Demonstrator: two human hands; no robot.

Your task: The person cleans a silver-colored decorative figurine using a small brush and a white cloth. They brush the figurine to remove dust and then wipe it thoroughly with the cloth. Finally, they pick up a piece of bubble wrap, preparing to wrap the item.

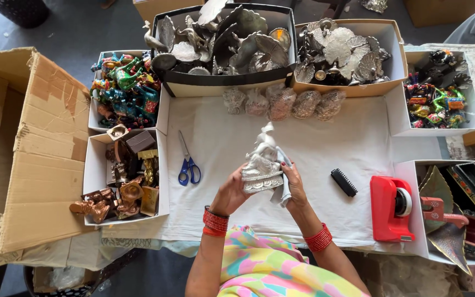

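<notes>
A silver metal figurine (261, 163) is held upright over the white sheet (325, 148) in the middle of the table. My left hand (231, 192) grips its base from the left. My right hand (293, 184) holds its right side together with a clear plastic wrap (285, 190) that hangs under my fingers. Red bangles circle both wrists. Blue-handled scissors (188, 165) lie to the left of my left hand.
A black comb-like piece (343, 182) and a red tape dispenser (391, 209) lie at the right. Several wrapped bundles (281, 103) sit at the back. Boxes of silver leaf-shaped pieces (232, 41), painted figures (125, 88) and copper figures (119, 187) ring the sheet. A cardboard box (34, 148) stands at the left.
</notes>
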